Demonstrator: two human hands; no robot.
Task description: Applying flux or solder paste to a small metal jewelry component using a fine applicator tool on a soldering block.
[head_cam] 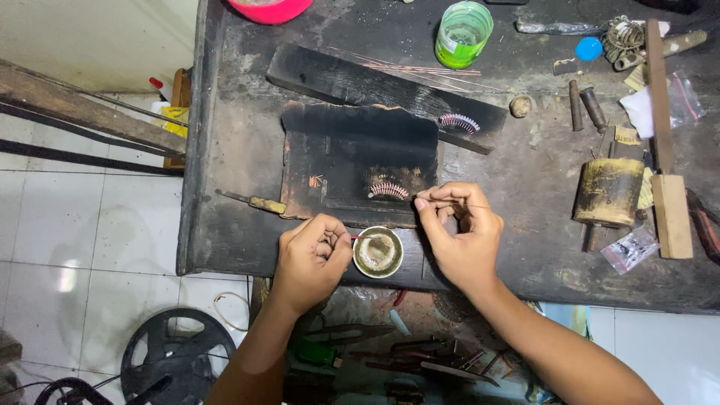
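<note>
Wire (461,205), thin and hard to see, runs from the right hand (457,229), fingers pinched on it. The left hand (315,255) clamps what seems a red-tipped stick (354,238) at the small round tin (378,252) on the counter (525,187). Dipping looks underway; a steady touch matters.

I see soft, even light from above, with the dark worktop (240,150) dim in mid-frame and the white floor tiles (75,225) bright at left, carrying a pale glare patch. Focus is sharp centrally; straight edges bow slightly near the frame's borders.
</note>
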